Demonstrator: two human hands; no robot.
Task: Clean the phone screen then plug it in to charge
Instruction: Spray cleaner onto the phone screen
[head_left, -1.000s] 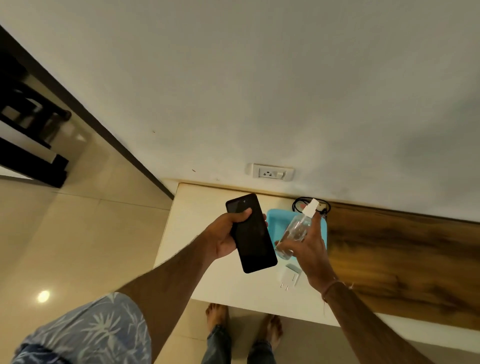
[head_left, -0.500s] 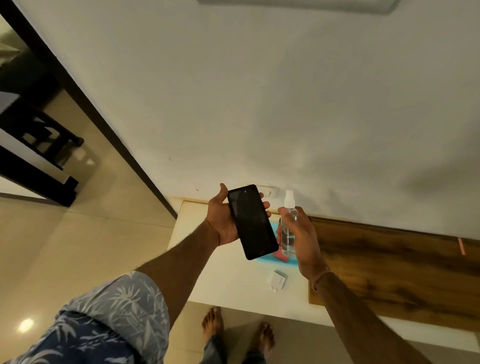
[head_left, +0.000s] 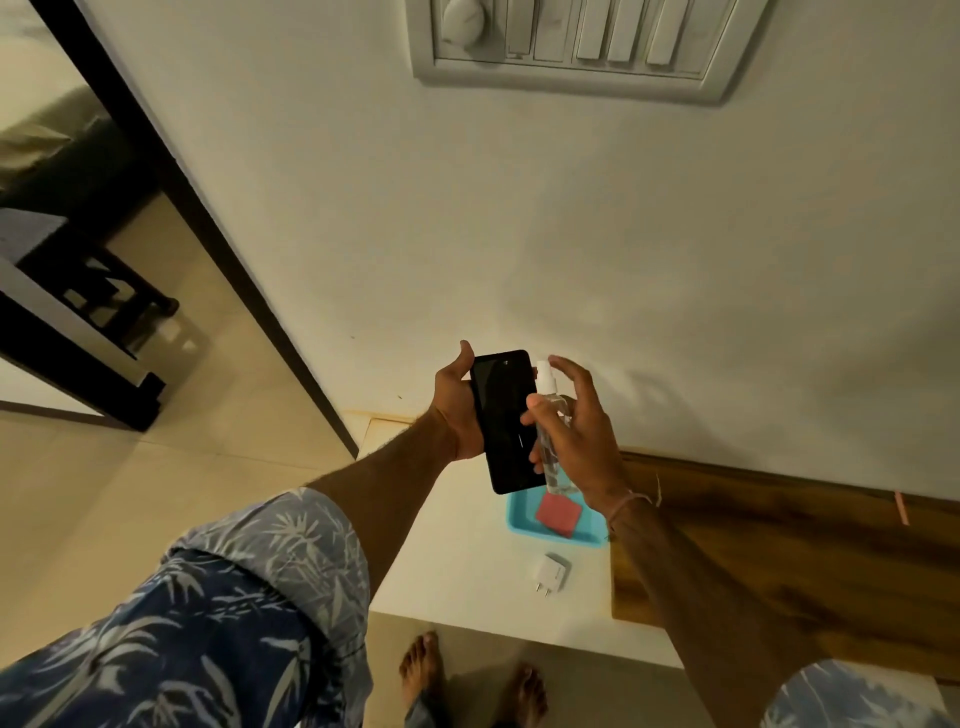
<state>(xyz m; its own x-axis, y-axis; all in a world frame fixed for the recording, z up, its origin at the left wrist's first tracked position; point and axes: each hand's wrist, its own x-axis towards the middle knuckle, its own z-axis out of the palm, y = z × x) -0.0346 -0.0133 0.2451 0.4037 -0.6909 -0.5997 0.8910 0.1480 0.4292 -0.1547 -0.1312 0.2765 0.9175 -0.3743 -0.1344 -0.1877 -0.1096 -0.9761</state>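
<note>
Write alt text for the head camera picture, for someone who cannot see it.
A person's left hand holds a black phone while the right hand holds a small clear spray bottle beside its screen. Below, a white table carries a blue tray with a red cloth and a white charger plug.

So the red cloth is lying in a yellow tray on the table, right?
Not quite. The head view shows the folded red cloth lying in a shallow turquoise plastic tray, not a yellow one, on the cream table.
</note>
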